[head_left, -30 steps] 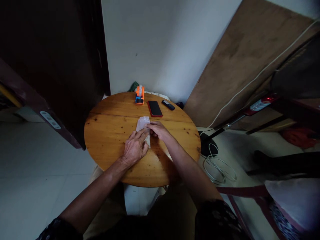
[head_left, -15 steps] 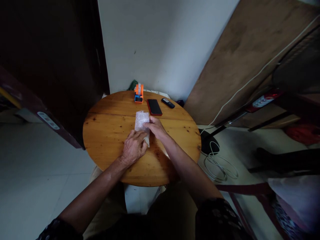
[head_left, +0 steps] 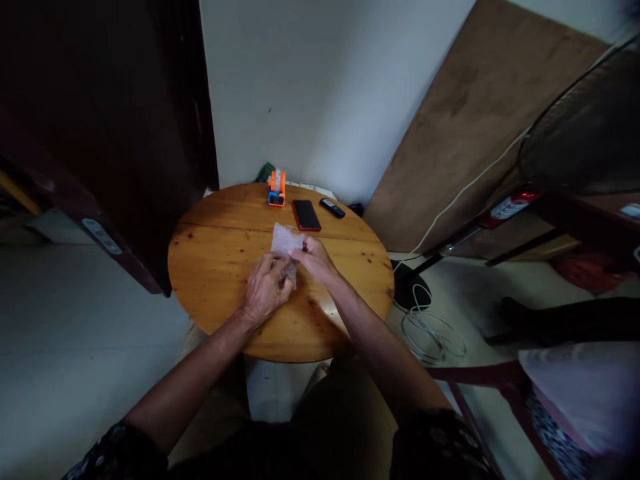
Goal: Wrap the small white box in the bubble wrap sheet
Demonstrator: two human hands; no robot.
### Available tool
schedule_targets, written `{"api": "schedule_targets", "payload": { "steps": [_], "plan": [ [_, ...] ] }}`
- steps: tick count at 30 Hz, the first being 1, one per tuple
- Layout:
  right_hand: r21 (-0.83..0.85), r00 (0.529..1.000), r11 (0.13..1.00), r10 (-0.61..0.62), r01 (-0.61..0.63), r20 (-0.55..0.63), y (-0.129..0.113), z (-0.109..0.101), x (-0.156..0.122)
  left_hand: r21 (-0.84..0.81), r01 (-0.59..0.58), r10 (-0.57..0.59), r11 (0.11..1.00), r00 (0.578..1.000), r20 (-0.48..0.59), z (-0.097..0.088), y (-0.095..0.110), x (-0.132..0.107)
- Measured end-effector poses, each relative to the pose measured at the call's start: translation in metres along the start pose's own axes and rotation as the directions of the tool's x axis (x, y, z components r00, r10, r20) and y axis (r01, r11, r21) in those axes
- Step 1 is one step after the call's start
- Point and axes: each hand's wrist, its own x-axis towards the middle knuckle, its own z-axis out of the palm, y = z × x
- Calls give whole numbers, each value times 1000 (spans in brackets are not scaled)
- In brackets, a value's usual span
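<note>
A piece of translucent bubble wrap lies over the middle of the round wooden table, between my two hands. My right hand pinches its right edge between thumb and fingers. My left hand is on its lower left part, with fingers curled against the plastic; part of the sheet is hidden under that hand. Whether anything is wrapped inside, I cannot tell. Beyond the wrap lies a phone with a red edge, dark face up.
An orange and blue tape dispenser stands at the table's far edge. A black remote-like handset lies right of the phone. The wall rises behind the table. A coiled white cable and a black stand base are on the floor at right.
The bubble wrap's right edge has been lifted and its upper part has changed shape. My right hand has moved slightly with it. The whole view has shifted a little.
</note>
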Motion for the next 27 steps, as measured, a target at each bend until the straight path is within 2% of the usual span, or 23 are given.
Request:
{"api": "schedule_targets", "payload": {
  "steps": [3,5,8,11,15,18,20,24,27],
  "plan": [
    [-31,999,999,-11,12,32,-4,-2,-5,52,63,-62,997,998,-31,-1,2,1],
    [-42,999,999,-20,22,48,-5,-3,-8,63,147,-143,987,988,-57,0,2,1],
    [-58,999,998,-12,14,44,-7,-4,-14,20,272,-269,962,958,-102,4,-1,2],
    [-97,1000,995,-1,4,31,-8,-4,-23,-74,321,-329,944,936,-128,8,-6,2],
    [-185,999,982,-38,37,-4,-9,0,-40,-205,276,-296,939,953,-70,11,-13,3],
    [-257,993,962,-106,91,-44,-7,5,-52,-274,225,-240,935,971,-20,12,-17,3],
    [-308,986,942,-157,133,-54,-4,7,-60,-318,225,-242,921,970,-13,13,-19,3],
    [-410,967,883,-254,228,-10,3,6,-74,-401,247,-268,882,964,5,13,-23,4],
    [-504,936,798,-348,330,61,8,2,-82,-431,271,-268,861,961,69,11,-27,4]
  ]
}}
